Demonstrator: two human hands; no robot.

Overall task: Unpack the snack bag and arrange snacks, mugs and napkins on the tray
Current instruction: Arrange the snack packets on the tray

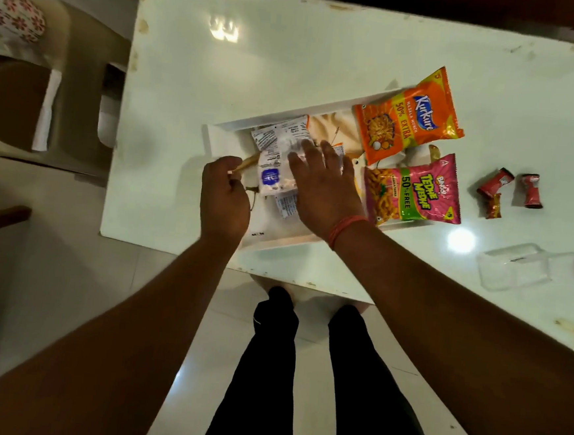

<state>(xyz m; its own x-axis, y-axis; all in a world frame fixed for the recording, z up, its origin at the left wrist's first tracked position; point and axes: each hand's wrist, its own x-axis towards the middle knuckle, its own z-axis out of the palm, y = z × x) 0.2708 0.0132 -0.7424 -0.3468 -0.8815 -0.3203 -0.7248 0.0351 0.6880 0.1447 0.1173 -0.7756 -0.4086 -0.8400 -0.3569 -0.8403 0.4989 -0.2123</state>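
White tray point(223, 136) set on the glossy white table point(291, 56), near its front edge. Orange Kurkure packet point(406, 118) laid across the tray's far right corner, overhanging the rim; pink Tedhe Medhe packet point(413, 193) just beside it, toward the near right end. White-backed snack packet point(276, 154) lying print-down in the tray's left half, partly over a beige cloth point(334, 126). Right hand point(326, 182) spread flat, fingers straight, resting over the packets at tray centre; red thread band at the wrist. Left hand point(225, 192) curled at the tray's left end, pinching a thin brown strap point(248, 164). Three small red wrapped sweets point(507, 191) on the table right of the tray, apart from it. Clear plastic box point(515, 269) nearer the front right edge.
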